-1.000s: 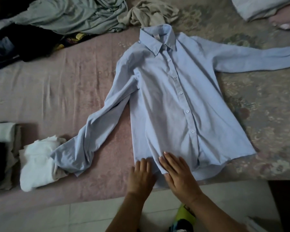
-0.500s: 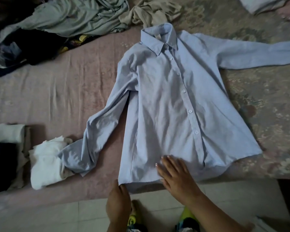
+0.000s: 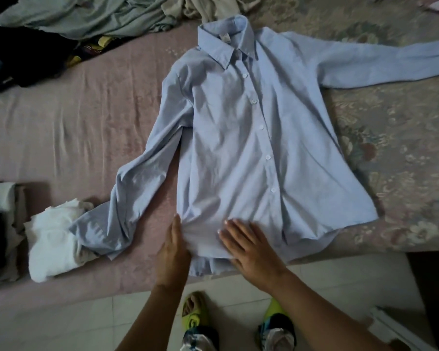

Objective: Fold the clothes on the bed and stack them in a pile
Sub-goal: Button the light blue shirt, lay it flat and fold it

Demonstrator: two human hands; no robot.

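Both hands' grip slack, flat on shirt [image 3: 241, 138] hem: left hand [image 3: 173, 247], right hand [image 3: 249, 247].

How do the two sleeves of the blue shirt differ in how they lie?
The left sleeve bends downward beside the shirt body, wrinkled, its cuff over the white cloth. The right sleeve stretches out straight sideways, smoother, running out of the picture. Both are light blue, lie on the bed and are unfolded.
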